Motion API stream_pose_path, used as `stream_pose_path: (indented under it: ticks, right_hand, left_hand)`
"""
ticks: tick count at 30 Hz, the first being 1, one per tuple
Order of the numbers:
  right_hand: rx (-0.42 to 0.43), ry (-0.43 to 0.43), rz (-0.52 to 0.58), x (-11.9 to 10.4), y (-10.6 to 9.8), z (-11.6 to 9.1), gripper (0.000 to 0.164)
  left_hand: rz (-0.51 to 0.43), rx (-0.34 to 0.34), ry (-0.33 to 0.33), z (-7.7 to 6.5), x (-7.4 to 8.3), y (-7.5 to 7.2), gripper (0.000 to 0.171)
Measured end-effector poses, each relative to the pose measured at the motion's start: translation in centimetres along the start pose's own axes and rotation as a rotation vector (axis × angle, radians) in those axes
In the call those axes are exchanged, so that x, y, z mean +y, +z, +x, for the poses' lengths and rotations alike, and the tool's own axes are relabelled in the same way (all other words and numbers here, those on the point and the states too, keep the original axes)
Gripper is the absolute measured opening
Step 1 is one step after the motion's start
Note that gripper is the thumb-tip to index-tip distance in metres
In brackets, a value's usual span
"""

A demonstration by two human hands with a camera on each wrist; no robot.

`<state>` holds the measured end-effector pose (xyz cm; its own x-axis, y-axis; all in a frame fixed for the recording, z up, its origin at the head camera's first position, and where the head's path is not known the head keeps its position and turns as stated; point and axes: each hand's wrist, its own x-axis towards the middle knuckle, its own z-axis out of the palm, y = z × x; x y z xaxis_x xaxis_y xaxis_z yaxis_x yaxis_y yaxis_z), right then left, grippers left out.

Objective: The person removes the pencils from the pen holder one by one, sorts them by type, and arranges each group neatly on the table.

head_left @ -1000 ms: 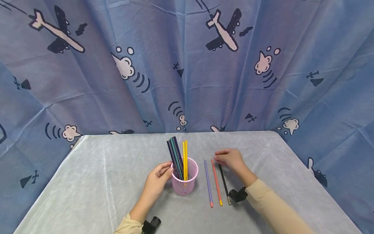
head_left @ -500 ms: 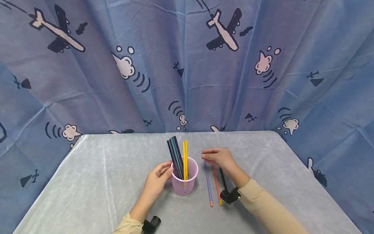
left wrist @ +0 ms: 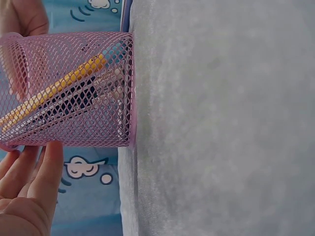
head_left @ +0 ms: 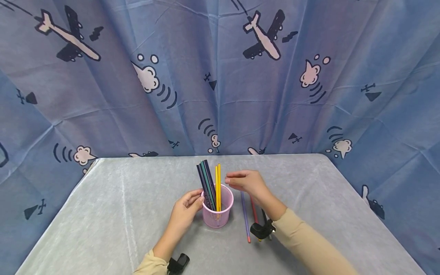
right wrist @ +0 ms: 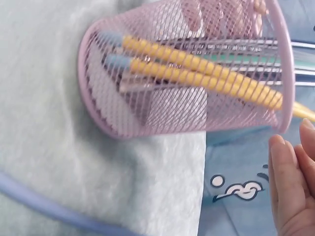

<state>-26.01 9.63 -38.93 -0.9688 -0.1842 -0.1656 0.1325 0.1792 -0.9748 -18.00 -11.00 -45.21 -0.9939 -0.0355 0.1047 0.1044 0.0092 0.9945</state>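
Observation:
A pink mesh pencil cup (head_left: 225, 219) stands upright at mid-table, holding several dark pencils (head_left: 208, 187), a green one among them, and two yellow pencils (head_left: 218, 187). My left hand (head_left: 183, 212) rests its fingertips against the cup's left side. In the left wrist view those fingers (left wrist: 47, 169) look relaxed, touching the mesh without wrapping round it. My right hand (head_left: 249, 183) hovers just beyond the cup's right rim, fingers extended close to the yellow pencils; a gap separates it from the cup. In the right wrist view nothing shows in that hand (right wrist: 293, 187).
Right of the cup lie a purple pencil (head_left: 245, 217), a red pencil (head_left: 254, 210) and a black pencil (head_left: 264, 215), partly under my right forearm. A grey cloth covers the table (head_left: 137, 191). Behind its far edge hangs a blue curtain (head_left: 220, 114) with airplane prints.
My right hand has moved left, from above the red and black pencils across the purple one to beside the cup's rim. The left hand and the cup have stayed still.

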Motion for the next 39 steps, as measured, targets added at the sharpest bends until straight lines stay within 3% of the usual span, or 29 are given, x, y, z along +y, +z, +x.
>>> stream_pose_path:
  ticks: [18,25,39]
  right_hand:
    - [0.040,-0.017,0.013,-1.0,2.0,0.3,0.030]
    - [0.052,-0.037,0.028,-1.0,2.3,0.5,0.029]
    - [0.099,-0.026,0.042,-0.9,2.8,1.0,0.026]
  left_hand:
    - [-0.020,0.000,-0.006,0.2,-0.3,0.1,0.033]
    - [-0.010,-0.010,0.025,0.1,-0.2,-0.1,0.036]
    - [-0.023,0.008,-0.004,0.0,0.1,0.1,0.035]
